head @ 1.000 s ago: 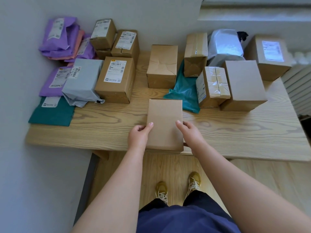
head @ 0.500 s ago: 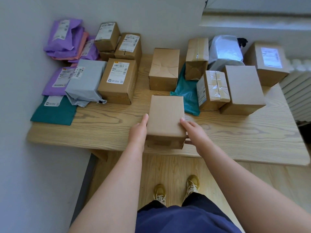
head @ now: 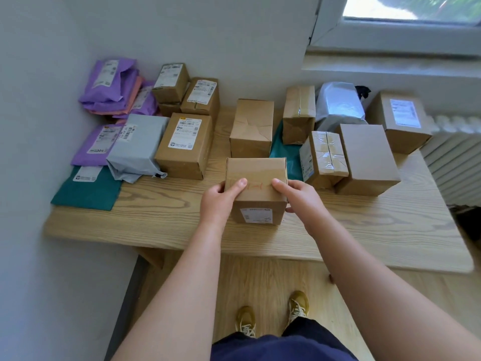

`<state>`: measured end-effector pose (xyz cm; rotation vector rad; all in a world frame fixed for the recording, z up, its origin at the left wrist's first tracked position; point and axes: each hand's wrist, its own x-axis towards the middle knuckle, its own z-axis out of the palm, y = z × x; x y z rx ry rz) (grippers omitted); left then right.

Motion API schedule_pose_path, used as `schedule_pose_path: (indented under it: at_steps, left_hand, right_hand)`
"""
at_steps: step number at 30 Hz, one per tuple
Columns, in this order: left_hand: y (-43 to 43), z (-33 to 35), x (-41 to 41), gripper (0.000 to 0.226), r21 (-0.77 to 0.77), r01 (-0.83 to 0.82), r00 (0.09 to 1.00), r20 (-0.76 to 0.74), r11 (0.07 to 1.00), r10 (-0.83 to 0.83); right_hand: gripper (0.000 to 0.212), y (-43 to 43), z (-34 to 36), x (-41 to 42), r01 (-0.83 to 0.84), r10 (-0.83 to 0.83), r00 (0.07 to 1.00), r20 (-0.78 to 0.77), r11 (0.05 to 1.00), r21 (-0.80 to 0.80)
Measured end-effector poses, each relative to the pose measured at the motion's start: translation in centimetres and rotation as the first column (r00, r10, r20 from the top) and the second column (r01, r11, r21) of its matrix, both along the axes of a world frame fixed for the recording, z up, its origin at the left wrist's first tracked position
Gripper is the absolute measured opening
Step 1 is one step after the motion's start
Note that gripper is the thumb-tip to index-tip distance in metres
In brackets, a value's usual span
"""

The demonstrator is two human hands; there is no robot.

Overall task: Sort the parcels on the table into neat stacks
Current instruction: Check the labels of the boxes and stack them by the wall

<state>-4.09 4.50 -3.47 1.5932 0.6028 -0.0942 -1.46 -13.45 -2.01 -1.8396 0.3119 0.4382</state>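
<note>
At the far left of the table, soft mailers are grouped: a purple pile against the wall, a purple mailer below it, a green mailer at the near edge, and a grey bag overlapping them. This grouping of soft goods appears deliberate. Just right of it, labelled boxes form a cluster: two small boxes at the back, one on the other, a third beside them, and a large box in front, touching the grey bag. At centre, the left hand and right hand clasp a brown box from opposite sides, thumbs laid over its top; its label faces the person, and whether its base is touching the table or held just above cannot be told. The two-sided grip suits turning or carrying it squarely. Behind it stands an unlabelled box. To the right, items are unsorted: a teal bag pinned under neighbours, a tall taped box, a white bag at the back, a taped box touching a plain box, and a labelled box at the far right. In my judgement, the held box belongs with the labelled boxes at left; the right side remains to be stacked.
</note>
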Motion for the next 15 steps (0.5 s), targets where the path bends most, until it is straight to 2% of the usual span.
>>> schedule_pose_path:
  at_steps: [10, 13, 15]
  left_hand:
    - [-0.9, 0.3, 1.0, 0.039, 0.122, 0.031, 1.0, 0.001, 0.992, -0.031]
    - [-1.1, 0.2, 0.8, 0.038, 0.05, 0.013, 1.0, -0.024, 0.999, -0.012]
    - [-1.2, -0.2, 0.4, 0.043, -0.085, -0.023, 0.999, -0.046, 0.996, 0.019]
  right_hand:
    - [0.043, 0.1, 0.1, 0.2, 0.057, -0.057, 0.998, -0.041, 0.998, 0.001]
    - [0.041, 0.0, 0.0, 0.2, 0.056, -0.056, 0.998, -0.041, 0.998, 0.0]
    - [0.041, -0.1, -0.1, 0.1, 0.053, -0.053, 0.997, -0.05, 0.998, -0.016]
